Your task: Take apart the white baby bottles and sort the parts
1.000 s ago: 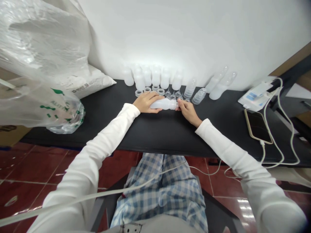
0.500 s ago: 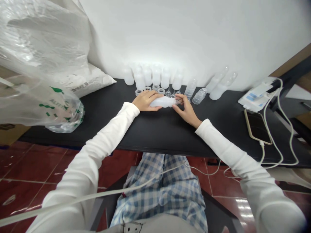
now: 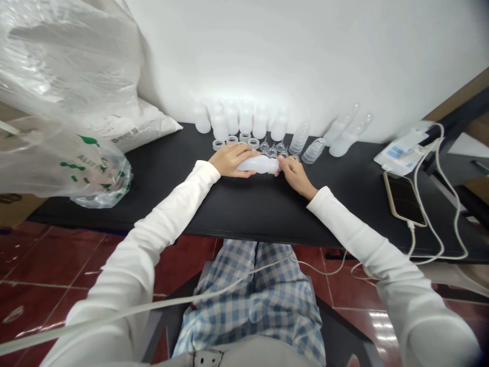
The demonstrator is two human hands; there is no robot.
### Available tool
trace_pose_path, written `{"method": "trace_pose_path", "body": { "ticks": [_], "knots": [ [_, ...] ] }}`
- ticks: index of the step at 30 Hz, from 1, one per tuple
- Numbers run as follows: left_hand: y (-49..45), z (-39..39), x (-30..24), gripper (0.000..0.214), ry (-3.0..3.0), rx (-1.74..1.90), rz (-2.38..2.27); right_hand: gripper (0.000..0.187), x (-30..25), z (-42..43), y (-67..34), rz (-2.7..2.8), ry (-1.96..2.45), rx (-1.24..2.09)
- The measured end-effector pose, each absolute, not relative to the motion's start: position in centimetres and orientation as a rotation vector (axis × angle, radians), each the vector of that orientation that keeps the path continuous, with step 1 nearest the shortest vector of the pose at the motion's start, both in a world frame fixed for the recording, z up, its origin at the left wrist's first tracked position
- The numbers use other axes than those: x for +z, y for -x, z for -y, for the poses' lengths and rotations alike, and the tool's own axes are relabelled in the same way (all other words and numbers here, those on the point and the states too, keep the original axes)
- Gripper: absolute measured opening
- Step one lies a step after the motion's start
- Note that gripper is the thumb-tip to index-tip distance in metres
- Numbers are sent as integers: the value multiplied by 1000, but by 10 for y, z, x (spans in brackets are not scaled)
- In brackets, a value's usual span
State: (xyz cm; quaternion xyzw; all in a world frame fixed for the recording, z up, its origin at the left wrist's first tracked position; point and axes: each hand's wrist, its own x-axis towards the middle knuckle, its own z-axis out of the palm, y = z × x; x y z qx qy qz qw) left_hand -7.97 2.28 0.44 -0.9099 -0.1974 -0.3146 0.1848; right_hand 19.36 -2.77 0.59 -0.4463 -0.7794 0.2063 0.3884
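A frosted white plastic bottle (image 3: 257,164) lies on its side on the black tabletop (image 3: 244,214). My left hand (image 3: 231,159) is wrapped over its body, fingers pointing right. My right hand (image 3: 294,174) pinches the neck end with its fingertips, which hides the bottle's mouth. Just behind the hands stand several transparent funnel-shaped parts (image 3: 272,151) and several frosted plastic rings (image 3: 231,139). Behind those is a row of several upright frosted bottles (image 3: 246,120).
Transparent ribbed bottles (image 3: 300,139) and tilted frosted bottles (image 3: 342,130) stand to the right. Further right are a phone (image 3: 404,199), white cables and a white packet (image 3: 401,153). A large plastic bag (image 3: 69,92) and a white sack (image 3: 141,127) are on the left.
My right hand has dropped back lower on the bottle's neck, after being raised half a second ago. The bottle now lies flatter, and my left hand has hardly moved.
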Motion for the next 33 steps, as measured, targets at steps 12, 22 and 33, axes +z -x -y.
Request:
{"method": "trace_pose_path", "body": {
  "ticks": [12, 22, 33],
  "knots": [
    [82, -24, 3, 57, 2592, -881, 725, 83, -11, 28, -194, 2074, 1032, 261],
    [78, -23, 4, 63, 2550, -881, 767, 47, -2, 25, -200, 2092, 1106, 203],
    [71, -20, 2, 62, 2600, -862, 812, 63, -1, 24, -199, 2032, 1275, 239]
  ]
}}
